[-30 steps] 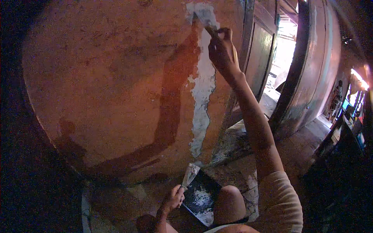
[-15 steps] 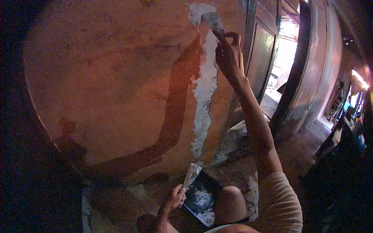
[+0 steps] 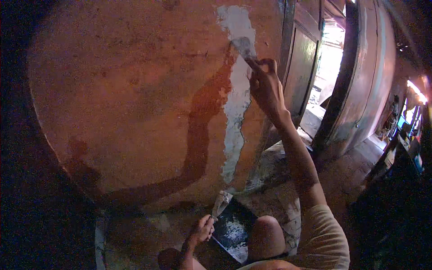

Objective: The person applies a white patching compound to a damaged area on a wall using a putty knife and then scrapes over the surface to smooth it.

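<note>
My right hand (image 3: 266, 87), raised high on the wall, is closed round the handle of a putty knife (image 3: 243, 47). Its blade lies against a long white strip of filler (image 3: 236, 108) that runs down the orange-brown wall (image 3: 135, 90). Low in front of me, my left hand (image 3: 202, 229) grips a second putty knife (image 3: 221, 203), blade up, with whitish filler on it. Beside that hand is a dark flat board (image 3: 231, 225) smeared with white filler, next to my bent knee (image 3: 268, 234).
To the right of the wall stands a wooden door (image 3: 302, 67) by a bright opening. Farther right is another wall panel (image 3: 366, 76) with pale streaks. A cluttered, dim area lies at the far right. My arm's shadow falls across the orange-brown wall.
My right hand and its putty knife have moved down along the filler strip. White filler now shows above, where the blade was. My left hand has hardly moved.
</note>
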`<state>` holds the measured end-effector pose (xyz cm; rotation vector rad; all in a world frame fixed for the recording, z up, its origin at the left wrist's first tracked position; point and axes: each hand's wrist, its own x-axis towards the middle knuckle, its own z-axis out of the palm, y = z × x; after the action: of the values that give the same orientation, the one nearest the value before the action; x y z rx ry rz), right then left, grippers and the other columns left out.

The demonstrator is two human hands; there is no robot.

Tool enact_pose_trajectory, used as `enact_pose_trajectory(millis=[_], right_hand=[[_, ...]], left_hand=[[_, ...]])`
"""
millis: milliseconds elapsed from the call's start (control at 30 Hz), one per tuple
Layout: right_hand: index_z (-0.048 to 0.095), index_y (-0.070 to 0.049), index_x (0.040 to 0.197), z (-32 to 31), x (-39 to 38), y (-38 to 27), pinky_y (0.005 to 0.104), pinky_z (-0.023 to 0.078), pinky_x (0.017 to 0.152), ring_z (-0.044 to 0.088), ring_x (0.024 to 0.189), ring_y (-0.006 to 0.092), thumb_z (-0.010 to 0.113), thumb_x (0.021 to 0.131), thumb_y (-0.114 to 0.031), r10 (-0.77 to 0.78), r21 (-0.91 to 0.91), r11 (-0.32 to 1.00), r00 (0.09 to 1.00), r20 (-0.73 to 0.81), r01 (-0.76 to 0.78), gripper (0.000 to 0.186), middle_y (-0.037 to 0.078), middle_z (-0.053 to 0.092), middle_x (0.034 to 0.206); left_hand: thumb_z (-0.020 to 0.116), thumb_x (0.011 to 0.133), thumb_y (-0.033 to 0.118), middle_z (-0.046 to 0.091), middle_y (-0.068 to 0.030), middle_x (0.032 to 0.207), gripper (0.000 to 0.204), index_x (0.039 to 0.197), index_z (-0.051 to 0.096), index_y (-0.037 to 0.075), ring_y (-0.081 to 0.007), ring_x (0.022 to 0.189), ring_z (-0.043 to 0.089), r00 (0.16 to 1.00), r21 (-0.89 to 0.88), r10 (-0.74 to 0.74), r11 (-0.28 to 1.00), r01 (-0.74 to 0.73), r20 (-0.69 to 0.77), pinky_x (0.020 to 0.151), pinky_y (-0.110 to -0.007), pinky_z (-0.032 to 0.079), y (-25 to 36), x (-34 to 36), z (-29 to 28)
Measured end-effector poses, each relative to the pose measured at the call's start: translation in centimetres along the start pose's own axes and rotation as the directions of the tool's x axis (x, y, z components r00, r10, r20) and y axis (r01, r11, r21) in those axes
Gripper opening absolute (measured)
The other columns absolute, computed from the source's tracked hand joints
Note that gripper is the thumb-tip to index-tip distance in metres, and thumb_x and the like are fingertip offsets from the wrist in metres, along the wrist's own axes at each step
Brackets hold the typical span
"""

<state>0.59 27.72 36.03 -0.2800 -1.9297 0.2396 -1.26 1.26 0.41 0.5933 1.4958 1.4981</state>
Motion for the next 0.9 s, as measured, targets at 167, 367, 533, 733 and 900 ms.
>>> enact_pose_trajectory(millis=[167, 367, 533, 733, 900], right_hand=[[0.05, -0.011, 0.11, -1.5, 4.3, -1.9, 0.0382, 0.045, 0.064, 0.052, 0.075, 0.0347, 0.049, 0.072, 0.001, -0.378, -0.196, 0.917, 0.914, -0.146, 0.347, 0.04, 0.02, 0.047, 0.088], [0.054, -0.004, 0.098, -0.4, 8.0, -1.7, 0.0379, 0.044, 0.062, 0.052, 0.076, 0.0321, 0.05, 0.071, -0.001, -0.3, -0.189, 0.943, 0.945, -0.134, 0.272, 0.027, 0.018, 0.051, 0.074], [0.055, -0.002, 0.086, -0.5, 4.4, 0.1, 0.0374, 0.044, 0.058, 0.054, 0.07, 0.0302, 0.051, 0.071, -0.001, -0.418, -0.379, 0.85, 0.906, -0.061, 0.367, 0.016, 0.015, 0.053, 0.07], [0.051, -0.01, 0.104, -2.7, 8.6, -3.4, 0.0338, 0.041, 0.052, 0.048, 0.06, 0.0275, 0.051, 0.072, 0.0, -0.491, -0.263, 0.851, 0.866, -0.096, 0.454, 0.033, 0.015, 0.05, 0.075], [0.049, -0.012, 0.11, -0.3, 8.1, 0.4, 0.0358, 0.044, 0.052, 0.052, 0.062, 0.0303, 0.052, 0.071, 0.0, -0.438, -0.28, 0.878, 0.888, -0.139, 0.389, 0.041, 0.018, 0.046, 0.087]], left_hand=[[0.038, 0.089, 0.029, 0.041, 0.0007, 0.054, 0.026, 0.094, 0.047, 0.005, -0.0068, 0.038, 0.038, 0.999, 0.045, -0.004, 0.999, 0.002, 0.053, 0.033, -0.022, 0.032, -0.4, 0.4, 0.2], [0.039, 0.089, 0.027, 0.041, 0.0, 0.053, 0.024, 0.095, 0.047, 0.005, -0.0069, 0.037, 0.038, 1.0, 0.037, -0.002, 0.999, 0.001, 0.02, 0.032, -0.023, 0.032, 0.5, -0.1, 0.6], [0.038, 0.088, 0.028, 0.04, 0.0006, 0.053, 0.023, 0.089, 0.045, 0.006, -0.0066, 0.037, 0.037, 0.999, 0.011, 0.032, 0.999, -0.032, -0.004, 0.032, -0.022, 0.032, 0.4, -0.5, 0.4], [0.038, 0.088, 0.032, 0.039, 0.0017, 0.053, 0.024, 0.085, 0.042, 0.008, -0.0064, 0.037, 0.036, 0.997, 0.011, 0.02, 1.0, -0.021, 0.078, 0.033, -0.022, 0.032, 0.3, -0.1, 0.5], [0.038, 0.088, 0.033, 0.04, 0.0019, 0.054, 0.025, 0.087, 0.042, 0.008, -0.0063, 0.038, 0.037, 0.998, 0.032, 0.015, 0.999, -0.017, 0.057, 0.034, -0.023, 0.032, 0.4, -0.1, 0.4]])
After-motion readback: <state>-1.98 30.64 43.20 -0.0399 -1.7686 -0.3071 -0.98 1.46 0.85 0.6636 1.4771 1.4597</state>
